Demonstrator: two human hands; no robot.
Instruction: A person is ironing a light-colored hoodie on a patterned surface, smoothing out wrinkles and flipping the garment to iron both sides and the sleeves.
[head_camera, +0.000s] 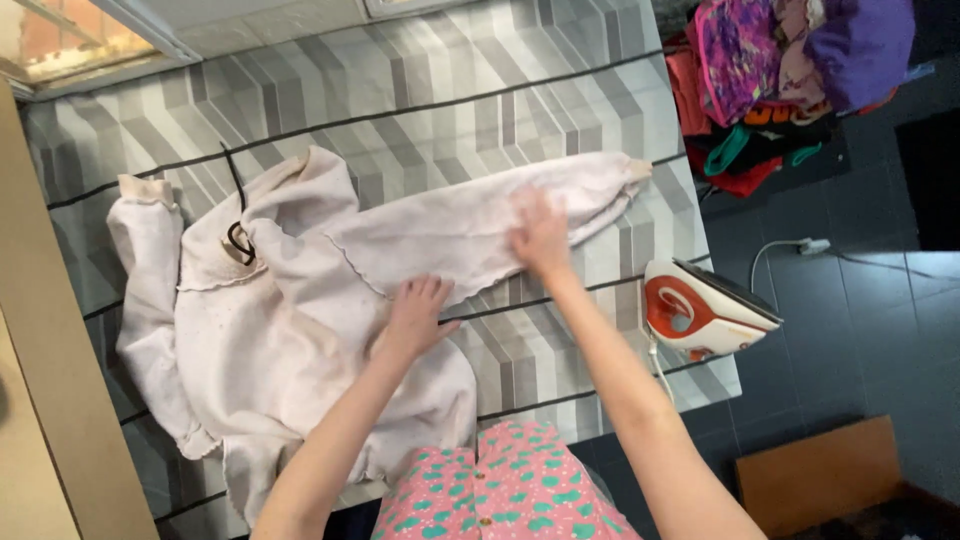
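A pale pink sweater (290, 320) lies spread on a grey striped ironing surface (440, 90). One sleeve (470, 225) stretches out to the right. My left hand (415, 315) lies flat and open on the sweater near the sleeve's base. Farther out along that sleeve, my right hand (540, 235) presses down with fingers spread; it looks blurred. Neither hand grips anything. The other sleeve (145, 290) hangs folded at the left side.
An orange and white iron (700, 310) stands on the surface's right end, its cord (790, 250) running over the dark floor. A pile of colourful clothes (780, 70) sits at the upper right. A brown box (820, 475) is on the floor, and a black strap (238, 240) lies on the sweater.
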